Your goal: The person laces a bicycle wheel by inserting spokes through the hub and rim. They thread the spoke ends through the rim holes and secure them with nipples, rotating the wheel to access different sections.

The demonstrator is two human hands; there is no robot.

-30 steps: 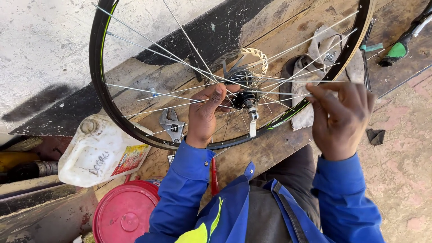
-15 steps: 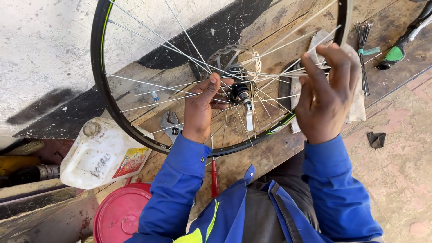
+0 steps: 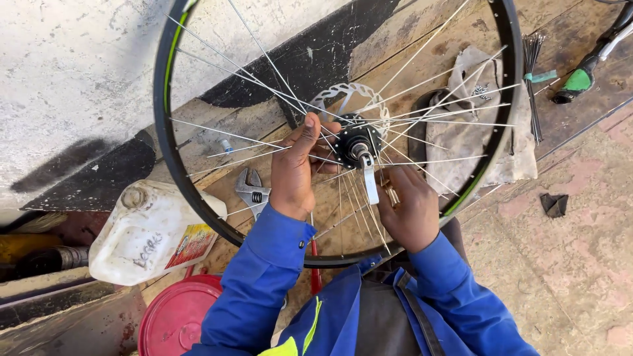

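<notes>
A bicycle wheel with a black rim (image 3: 165, 158) and thin silver spokes stands in front of me over a wooden board. My left hand (image 3: 295, 170) grips the black hub (image 3: 355, 142) from the left, thumb up beside the perforated disc rotor (image 3: 349, 95). Below and right of the hub, my right hand (image 3: 410, 203) pinches a loose spoke with a small brass nipple (image 3: 390, 194) between its fingertips. A silver lever (image 3: 370, 181) hangs down from the axle between both hands. Blue sleeves cover my arms.
An adjustable wrench (image 3: 253, 192) lies on the board behind the spokes. A white plastic jug (image 3: 142, 234) and a red lid (image 3: 177, 318) sit lower left. A dirty rag (image 3: 476, 125) is at the right, a bundle of spokes (image 3: 533, 79) and a green-handled tool (image 3: 580, 79) beyond it.
My right hand came down from the upper right spokes to below the hub, now holding a spoke. The wheel shifted a little in view; my left hand stayed on the hub.
</notes>
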